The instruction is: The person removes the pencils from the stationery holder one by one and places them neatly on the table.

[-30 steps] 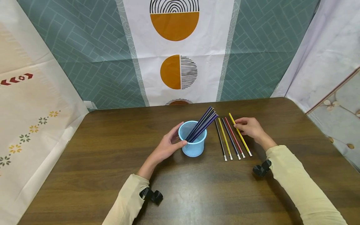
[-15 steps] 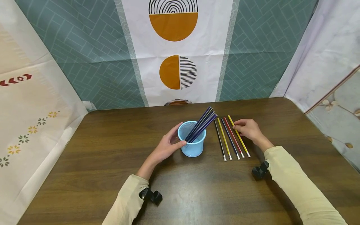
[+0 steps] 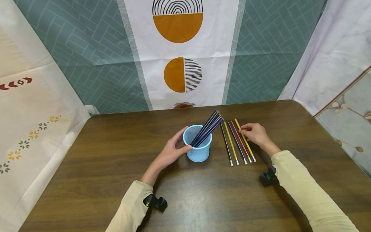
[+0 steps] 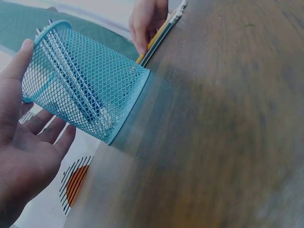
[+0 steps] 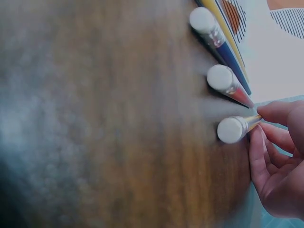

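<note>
Right of the blue mesh cup (image 3: pixel 199 155), which the left hand (image 3: pixel 171 151) loosely gripped, the right hand (image 3: pixel 255 133) pinched the rightmost yellow pencil (image 3: pixel 249 148) on the bench (image 3: pixel 203 193), apparently aligning it with the row of pencils (image 3: pixel 236 142), the next move likely calling for gentle release.

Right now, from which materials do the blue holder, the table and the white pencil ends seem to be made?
Blue holder: likely coated metal, smooth finish; the open diamond mesh suggests wire, though plastic is possible.
Table: wood or wood-look laminate, slightly glossy; brown grain and a soft glare show.
White pencil ends: probably rubber erasers, matte, set in shiny, metal-looking bands.
</note>
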Available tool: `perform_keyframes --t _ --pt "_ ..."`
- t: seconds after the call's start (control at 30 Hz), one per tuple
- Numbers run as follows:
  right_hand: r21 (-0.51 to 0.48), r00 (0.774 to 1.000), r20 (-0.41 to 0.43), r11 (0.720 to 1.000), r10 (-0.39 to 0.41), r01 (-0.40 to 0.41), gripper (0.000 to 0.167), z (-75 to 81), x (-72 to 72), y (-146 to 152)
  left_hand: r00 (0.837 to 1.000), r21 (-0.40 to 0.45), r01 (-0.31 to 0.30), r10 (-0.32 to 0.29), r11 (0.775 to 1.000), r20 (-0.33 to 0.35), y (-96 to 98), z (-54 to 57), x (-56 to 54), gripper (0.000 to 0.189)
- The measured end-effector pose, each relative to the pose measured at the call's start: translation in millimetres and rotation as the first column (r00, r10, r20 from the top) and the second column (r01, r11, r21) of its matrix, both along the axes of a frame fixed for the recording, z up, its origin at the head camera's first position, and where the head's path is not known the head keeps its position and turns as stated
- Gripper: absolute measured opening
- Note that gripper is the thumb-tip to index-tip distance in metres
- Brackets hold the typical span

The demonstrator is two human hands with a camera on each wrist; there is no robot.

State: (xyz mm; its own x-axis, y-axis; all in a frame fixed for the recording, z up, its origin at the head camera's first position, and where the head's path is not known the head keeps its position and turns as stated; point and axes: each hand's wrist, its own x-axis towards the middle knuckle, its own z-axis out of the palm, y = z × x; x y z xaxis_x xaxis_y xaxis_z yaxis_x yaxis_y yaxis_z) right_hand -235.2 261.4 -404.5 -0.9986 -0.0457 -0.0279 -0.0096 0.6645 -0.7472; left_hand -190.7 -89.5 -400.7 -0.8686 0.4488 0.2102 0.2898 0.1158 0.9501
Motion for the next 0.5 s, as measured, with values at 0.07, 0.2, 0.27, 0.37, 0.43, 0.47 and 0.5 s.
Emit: perform_keyframes --t 0.07,0.2,0.27,0.37,0.43,0.47,0.5 --pt "0.006 1.0 0.004 1.0 0.0 0.0 0.032 0.2 -0.1 -0.1 1.0 0.0 0.001 -0.001 1.0 0.0 0.0 0.3 0.2 0.071" --pt "0.01 1.0 0.007 1.0 0.013 -0.013 0.032 -0.1 -0.9 0.3 1.0 -0.002 -0.001 0.001 1.0 0.003 0.0 0.9 0.9 0.07" --pt "0.014 1.0 0.009 1.0 0.025 -0.025 0.031 -0.2 -1.4 0.7 1.0 -0.001 -0.002 0.002 1.0 0.007 -0.1 1.1 1.1 0.07" --pt "0.018 0.999 0.013 0.999 0.042 -0.042 0.029 0.2 -1.8 1.4 1.0 0.006 0.003 -0.003 1.0 0.011 -0.1 1.2 1.5 0.07" --pt "0.019 0.999 0.017 0.999 0.047 -0.047 0.028 0.2 -2.0 2.0 1.0 0.013 0.008 -0.008 1.0 0.012 0.0 1.3 1.7 0.07" --pt "0.02 0.999 0.016 0.999 0.048 -0.048 0.028 0.4 -2.0 2.0 1.0 0.016 0.01 -0.01 1.0 0.011 -0.1 1.3 1.8 0.07" --pt "0.021 0.999 0.015 0.999 0.049 -0.049 0.028 0.3 -2.2 2.3 1.0 0.017 0.011 -0.012 1.0 0.012 -0.1 1.4 2.0 0.07"
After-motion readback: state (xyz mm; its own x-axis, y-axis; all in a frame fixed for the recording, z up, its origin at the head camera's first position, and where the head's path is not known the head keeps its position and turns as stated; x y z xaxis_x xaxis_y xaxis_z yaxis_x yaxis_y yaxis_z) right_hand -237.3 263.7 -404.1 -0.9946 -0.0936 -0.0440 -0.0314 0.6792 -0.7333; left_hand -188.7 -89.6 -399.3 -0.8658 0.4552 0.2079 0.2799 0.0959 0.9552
